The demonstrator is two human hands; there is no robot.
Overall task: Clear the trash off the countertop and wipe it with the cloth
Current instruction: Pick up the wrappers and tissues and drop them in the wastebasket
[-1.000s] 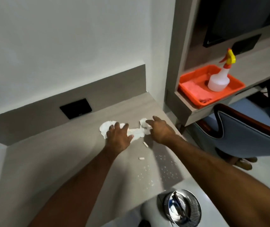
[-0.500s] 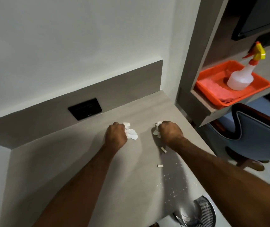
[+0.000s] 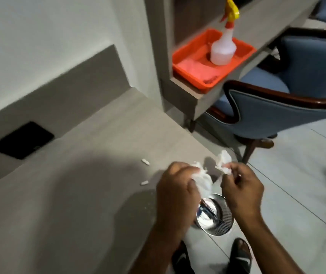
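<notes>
White tissue: crumpled paper, one wad (image 3: 203,179) in the left hand, another (image 3: 223,162) in the right; feather-light, soft, tears easily, not slippery.
Where to hold: anywhere; a loose fist or pinch is enough, since it crushes down small.
Left hand (image 3: 175,191): closed in a fist around its wad, paper spilling out past the fingers.
Right hand (image 3: 241,186): fingers curled, pinching its wad at the top; the blur makes the exact grip hard to read.
Position: both wads are held off the countertop (image 3: 91,155) edge, above the metal bin (image 3: 215,216) on the floor.
Left behind: two small white scraps (image 3: 145,161) and fine crumbs lie on the countertop.
Cloth (image 3: 195,69): pink, in the orange tray (image 3: 182,56) beside the spray bottle (image 3: 223,49), untouched.
</notes>
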